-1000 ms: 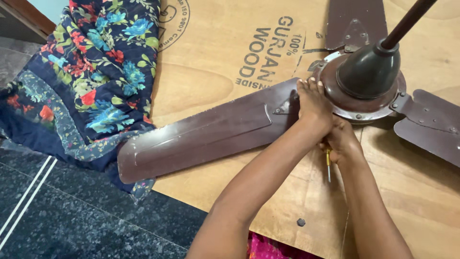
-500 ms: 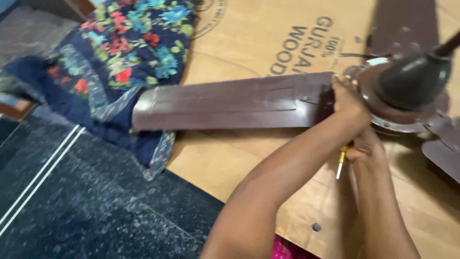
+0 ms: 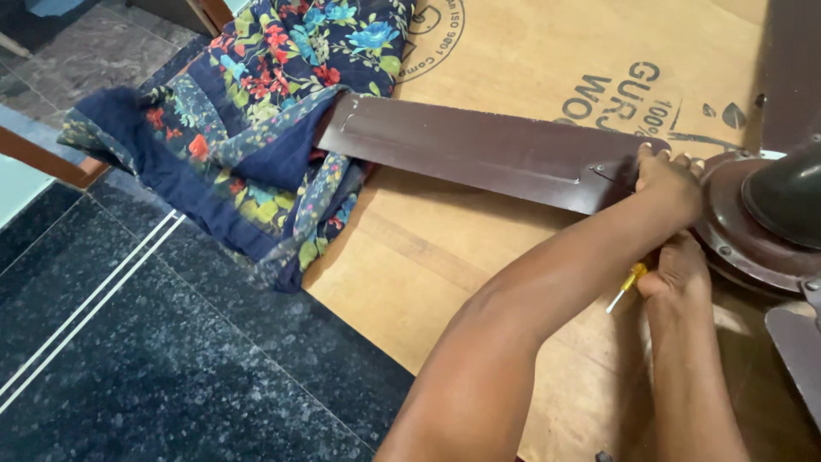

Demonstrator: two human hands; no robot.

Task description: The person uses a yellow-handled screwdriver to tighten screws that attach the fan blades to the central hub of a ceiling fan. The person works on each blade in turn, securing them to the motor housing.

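Ceiling fan (image 3: 753, 222): lies on a plywood sheet (image 3: 479, 257) on the floor. Left hand (image 3: 669, 181) grips the blade (image 3: 479, 150) root; right hand (image 3: 680, 269), fingers closed round a yellow-handled screwdriver (image 3: 627, 287). Risk: the blade could swing and the tip slip off.

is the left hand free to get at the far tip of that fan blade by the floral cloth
Probably not as things stand: the left hand presses on the fan blade at its root beside the motor hub, and the tip lies far along it, by the floral cloth.
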